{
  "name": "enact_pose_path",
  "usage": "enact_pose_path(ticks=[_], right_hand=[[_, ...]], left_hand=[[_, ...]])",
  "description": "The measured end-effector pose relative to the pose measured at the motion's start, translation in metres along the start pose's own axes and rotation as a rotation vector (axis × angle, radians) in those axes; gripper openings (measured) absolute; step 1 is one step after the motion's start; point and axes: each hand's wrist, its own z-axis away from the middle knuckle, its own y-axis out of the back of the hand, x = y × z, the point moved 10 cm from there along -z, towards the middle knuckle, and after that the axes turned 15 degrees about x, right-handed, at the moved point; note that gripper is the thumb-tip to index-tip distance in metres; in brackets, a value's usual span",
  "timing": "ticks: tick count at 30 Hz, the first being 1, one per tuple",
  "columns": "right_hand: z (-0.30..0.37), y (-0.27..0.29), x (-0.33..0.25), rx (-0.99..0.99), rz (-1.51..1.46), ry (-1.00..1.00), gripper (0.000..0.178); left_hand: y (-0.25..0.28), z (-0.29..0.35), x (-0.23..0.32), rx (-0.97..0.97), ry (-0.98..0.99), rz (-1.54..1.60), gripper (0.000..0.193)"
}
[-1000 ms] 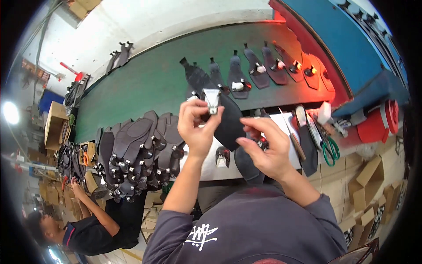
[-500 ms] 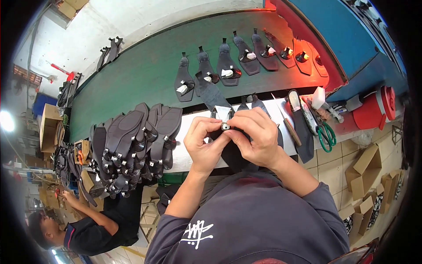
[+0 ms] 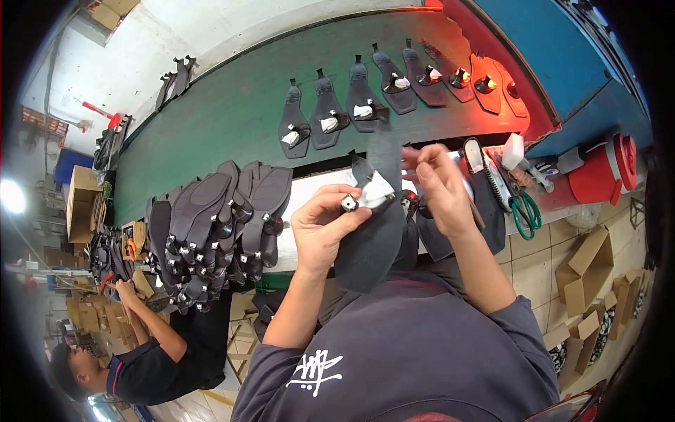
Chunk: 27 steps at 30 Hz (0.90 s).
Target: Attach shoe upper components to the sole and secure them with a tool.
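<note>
My left hand [image 3: 318,228] is closed around the heel of a black shoe sole [image 3: 369,246], with the pale heel tip [image 3: 349,203] showing between thumb and fingers. A crumpled white wrap [image 3: 377,190] sits on the sole beside my fingertips. The sole hangs tilted over the near table edge. To its right, my right hand [image 3: 447,193] is raised with its fingers apart and holds nothing visible; its fingertips are smeared by motion. Below that hand lie more dark soles [image 3: 432,235] on the table, partly hidden.
Heeled soles [image 3: 327,123] stand in a row on the green belt [image 3: 225,105], leading into red light at the right. A pile of heeled soles [image 3: 211,239] lies left. Green-handled scissors [image 3: 526,211] and a red container [image 3: 598,172] are at right. Another person [image 3: 151,359] works lower left.
My hands have parted: the right has let go and moved right, while the left keeps the heel. The sole has turned and its white wrap now shows more.
</note>
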Motion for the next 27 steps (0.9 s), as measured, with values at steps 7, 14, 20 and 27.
enact_pose_path(ticks=[7,14,20,27], right_hand=[[0.019,-0.04,-0.015,-0.247,-0.413,-0.231,0.031],[0.04,-0.029,-0.04,-0.251,0.367,0.141,0.037],[0.061,-0.035,-0.036,-0.248,0.575,0.156,0.062],[0.069,-0.042,-0.046,-0.259,0.578,0.465,0.042]], left_hand=[[-0.014,0.021,-0.023,-0.103,0.328,0.265,0.025],[0.021,0.026,-0.031,-0.025,0.384,0.192,0.032],[0.036,0.025,-0.033,0.074,0.383,0.211,0.036],[0.032,0.025,-0.03,0.022,0.355,0.246,0.036]])
